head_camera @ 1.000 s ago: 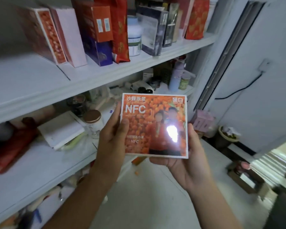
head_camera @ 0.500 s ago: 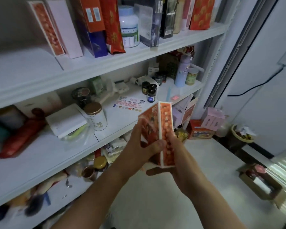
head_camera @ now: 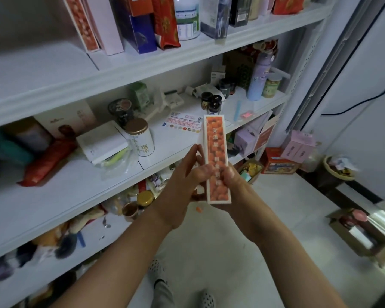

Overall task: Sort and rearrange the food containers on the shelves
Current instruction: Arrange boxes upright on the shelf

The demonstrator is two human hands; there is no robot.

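A person's left hand [head_camera: 182, 181] and right hand [head_camera: 239, 185] clasp a slim orange carton [head_camera: 216, 152] edge-on before the middle shelf [head_camera: 53, 196], thumbs on its narrow side; stiff, glossy and probably light, it seems best gripped by its broad faces

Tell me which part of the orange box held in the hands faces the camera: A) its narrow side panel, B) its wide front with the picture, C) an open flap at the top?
A: the orange box stands upright and shows mainly its narrow side panel, pinched between the left hand and the right hand, with both thumbs on that panel.
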